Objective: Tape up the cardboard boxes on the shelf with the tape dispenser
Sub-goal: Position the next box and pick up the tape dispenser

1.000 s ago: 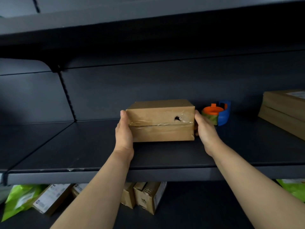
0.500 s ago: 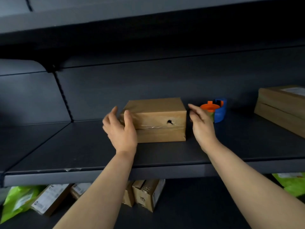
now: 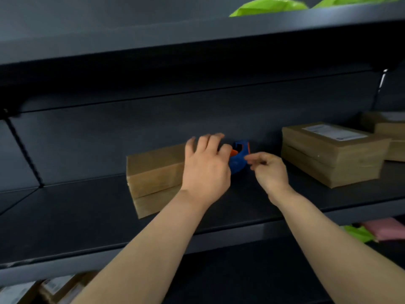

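A brown cardboard box [image 3: 153,178] lies on the dark shelf [image 3: 87,216], its right end hidden behind my left hand. My left hand [image 3: 206,167] reaches over that end with fingers spread, and its thumb touches the blue and orange tape dispenser [image 3: 238,159]. The dispenser stands just right of the box, near the back wall. My right hand [image 3: 269,170] comes in from the right with fingers curled, the tips pinching at the dispenser's right edge. Motion blur hides the exact hold.
A stack of flat cardboard boxes [image 3: 328,154] with a white label sits to the right on the same shelf, with more boxes [image 3: 385,137] behind it. Green bags [image 3: 267,6] lie on the shelf above. Below are further boxes [image 3: 54,288] and green and pink packets [image 3: 377,232].
Both hands let go of the box and moved right to the tape dispenser. The camera view swung right and upward, so the box now sits left of centre.
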